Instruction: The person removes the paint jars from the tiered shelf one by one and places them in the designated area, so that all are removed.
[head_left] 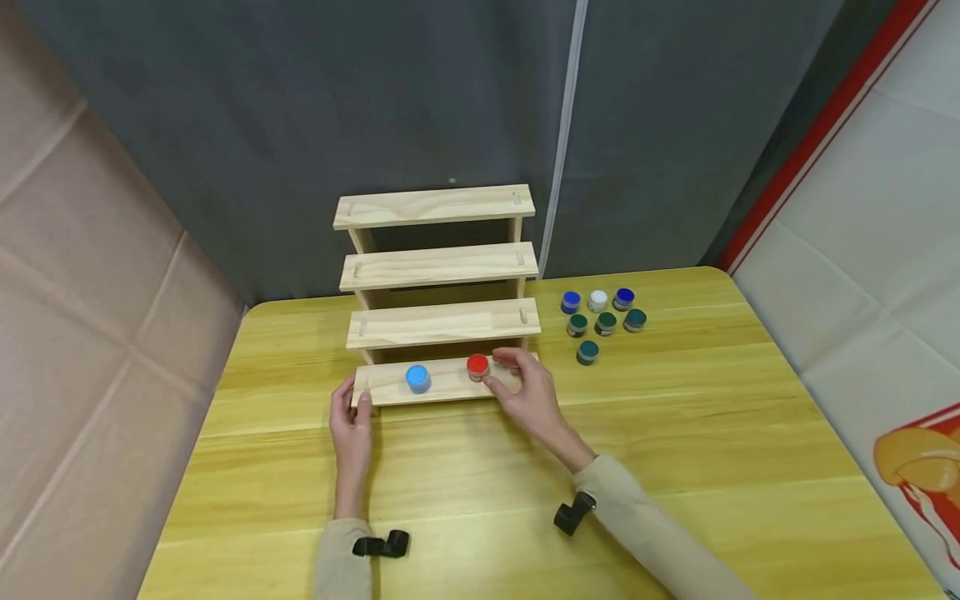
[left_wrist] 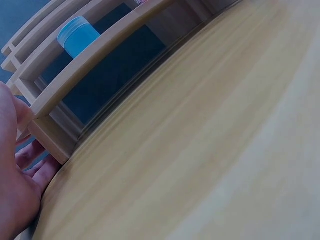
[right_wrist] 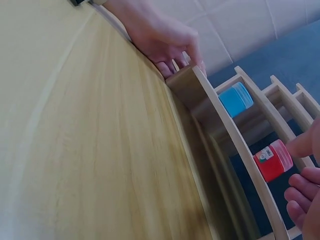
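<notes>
A stepped wooden rack [head_left: 444, 323] with several tiers stands on the table. On its lowest tier sit a blue-lidded jar [head_left: 417, 379] and a red-lidded jar [head_left: 477, 367], both upright. My left hand [head_left: 351, 421] grips the left end of that tier, thumb at the front edge and fingers round the side. My right hand [head_left: 528, 396] is just right of the red jar, with thumb and forefinger spread beside it. In the right wrist view one fingertip is at or very near the lid of the red jar [right_wrist: 272, 160], and the other fingers curl loosely, holding nothing.
Right of the rack, several small jars stand grouped on the table [head_left: 697, 400]: blue-lidded [head_left: 570, 302], white-lidded [head_left: 597, 301] and dark green-lidded [head_left: 606, 323] ones. A grey curtain [head_left: 300, 125] hangs behind; quilted panels [head_left: 862, 233] flank both sides.
</notes>
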